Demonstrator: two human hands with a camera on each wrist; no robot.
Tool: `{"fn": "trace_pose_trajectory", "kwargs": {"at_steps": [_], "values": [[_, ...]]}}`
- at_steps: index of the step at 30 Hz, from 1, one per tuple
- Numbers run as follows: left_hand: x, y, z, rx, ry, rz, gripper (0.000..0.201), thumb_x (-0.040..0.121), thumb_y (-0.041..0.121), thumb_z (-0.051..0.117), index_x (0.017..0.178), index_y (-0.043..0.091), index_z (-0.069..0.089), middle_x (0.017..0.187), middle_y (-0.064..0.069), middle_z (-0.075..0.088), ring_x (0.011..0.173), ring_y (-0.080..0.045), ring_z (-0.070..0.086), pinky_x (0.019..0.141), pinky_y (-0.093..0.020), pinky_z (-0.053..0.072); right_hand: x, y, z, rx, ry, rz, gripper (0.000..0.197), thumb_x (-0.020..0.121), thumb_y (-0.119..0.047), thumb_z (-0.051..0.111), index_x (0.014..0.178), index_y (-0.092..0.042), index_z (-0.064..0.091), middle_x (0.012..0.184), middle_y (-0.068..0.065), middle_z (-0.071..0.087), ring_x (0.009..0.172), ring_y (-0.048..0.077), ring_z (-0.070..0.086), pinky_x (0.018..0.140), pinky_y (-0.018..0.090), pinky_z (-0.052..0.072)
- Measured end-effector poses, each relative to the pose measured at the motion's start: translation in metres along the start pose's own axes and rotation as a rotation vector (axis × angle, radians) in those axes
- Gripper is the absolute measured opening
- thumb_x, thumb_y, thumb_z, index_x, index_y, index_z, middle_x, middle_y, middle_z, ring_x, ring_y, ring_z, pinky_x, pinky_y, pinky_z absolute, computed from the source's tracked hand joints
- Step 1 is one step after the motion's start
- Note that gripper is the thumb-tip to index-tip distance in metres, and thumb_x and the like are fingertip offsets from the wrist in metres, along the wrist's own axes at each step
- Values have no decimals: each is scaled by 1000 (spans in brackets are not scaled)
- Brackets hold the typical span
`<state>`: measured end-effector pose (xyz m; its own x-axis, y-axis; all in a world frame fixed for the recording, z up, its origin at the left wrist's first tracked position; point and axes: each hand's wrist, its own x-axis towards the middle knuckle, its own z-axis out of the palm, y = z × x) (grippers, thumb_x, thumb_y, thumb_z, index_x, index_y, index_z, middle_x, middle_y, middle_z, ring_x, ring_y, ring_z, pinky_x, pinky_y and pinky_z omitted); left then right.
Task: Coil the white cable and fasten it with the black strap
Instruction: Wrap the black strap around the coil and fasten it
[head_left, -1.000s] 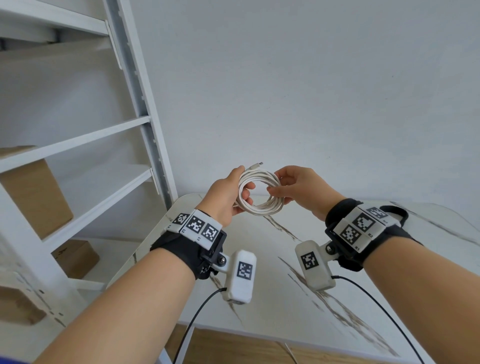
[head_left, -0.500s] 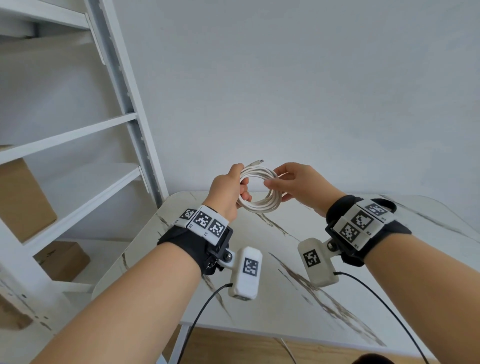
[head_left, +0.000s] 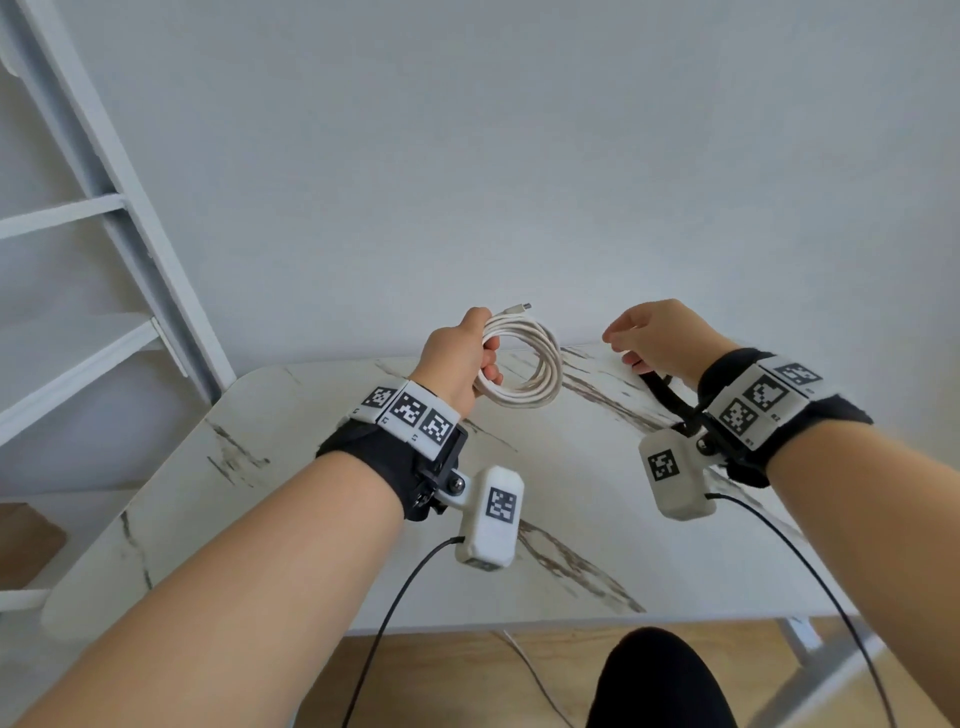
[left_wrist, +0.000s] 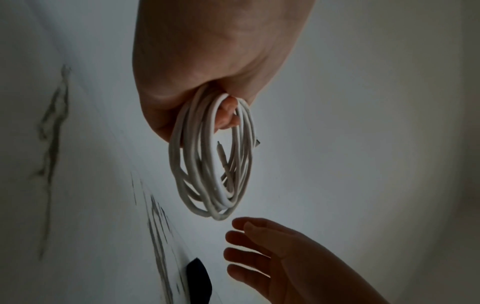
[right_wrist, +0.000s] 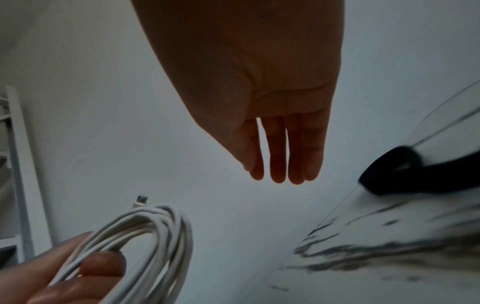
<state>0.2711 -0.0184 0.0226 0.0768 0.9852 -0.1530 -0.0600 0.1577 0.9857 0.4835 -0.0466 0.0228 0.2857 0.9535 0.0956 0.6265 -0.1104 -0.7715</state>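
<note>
White cable (head_left: 524, 364) coiled, held above table (head_left: 291, 499) by left hand (head_left: 457, 358), fingers curled round loops. Right hand (head_left: 660, 332) empty, fingers straight, above black strap (right_wrist: 394, 170) on table. Risk: loose one-sided grip lets loops spring apart before strapping.

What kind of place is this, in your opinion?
Probably a plain room at home or in an office: a marble-look table, white shelving with cardboard boxes, a bare wall and a wooden floor.
</note>
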Motion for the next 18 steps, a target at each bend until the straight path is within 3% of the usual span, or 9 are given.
{"fn": "trace_pose_trajectory", "kwargs": {"at_steps": [2,4,6,10,13,16,18], "values": [[0,-5,12,9,-19,-16,35,92,26,49,61,8,47,38,2,32,34,-17,32,54,-28,38,-4,12,-12,-83,-14,23,17,91,-10,56,92,-9,72,85,7,67,82,25,64,82,37,57],[1,-10,21,15,-31,-31,36,92,27,48,61,9,47,37,2,31,33,-16,32,54,-27,38,-9,22,-21,-175,-50,43,17,90,-8,56,90,-13,72,83,2,65,79,23,62,70,29,53],[2,-14,28,17,-38,-49,36,92,27,48,61,9,46,36,3,30,33,-16,31,54,-28,38,-13,31,-27,-262,-79,65,21,89,-6,55,93,-16,74,92,1,66,80,21,61,64,25,46],[2,-21,41,23,-54,-61,36,93,27,48,62,8,47,36,3,30,33,-17,31,54,-28,38,-20,45,-34,-419,-107,94,41,89,3,42,98,-21,74,112,0,63,100,23,58,79,27,41],[0,-25,48,37,-65,-60,36,92,26,48,61,8,47,36,2,30,33,-17,31,54,-28,37,-22,52,-33,-501,-206,138,46,89,3,37,98,-23,73,115,4,62,84,26,63,74,29,48],[-2,-26,50,52,-69,-66,36,92,26,48,61,8,47,36,2,30,31,-16,31,54,-28,37,-24,58,-30,-528,-295,177,48,86,8,42,101,-25,74,105,3,64,76,22,66,59,23,46],[-3,-27,50,53,-67,-69,36,92,25,48,61,7,48,36,2,31,31,-16,31,54,-29,37,-24,60,-27,-564,-317,175,45,84,8,52,107,-24,74,93,0,65,80,21,65,58,18,43]]}}
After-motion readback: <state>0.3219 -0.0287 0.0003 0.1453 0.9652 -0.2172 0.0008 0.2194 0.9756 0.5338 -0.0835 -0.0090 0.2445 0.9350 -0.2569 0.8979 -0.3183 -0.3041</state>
